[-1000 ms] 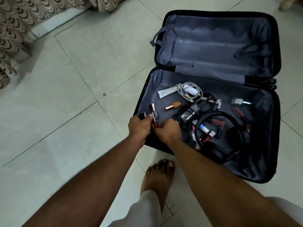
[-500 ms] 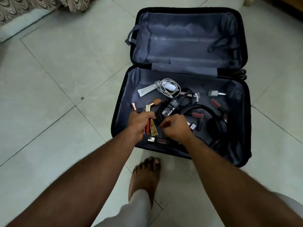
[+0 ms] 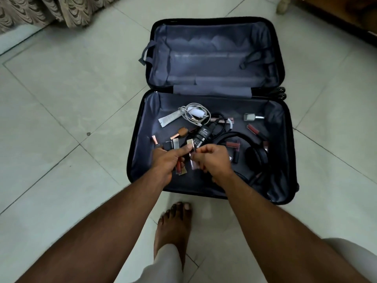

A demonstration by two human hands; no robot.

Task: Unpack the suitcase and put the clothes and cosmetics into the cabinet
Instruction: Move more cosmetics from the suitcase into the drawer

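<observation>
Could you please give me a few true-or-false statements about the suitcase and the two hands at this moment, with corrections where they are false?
1. The suitcase lies open on the floor. True.
2. The left hand holds several cosmetic tubes. True.
3. The right hand is flat on the floor. False: it pinches a small tube over the suitcase.
4. The black headphones are on the tiles. False: inside the suitcase.

Pale tiled floor [image 3: 61,103]; patterned curtain [image 3: 40,11] — wooden furniture [image 3: 346,13].
</observation>
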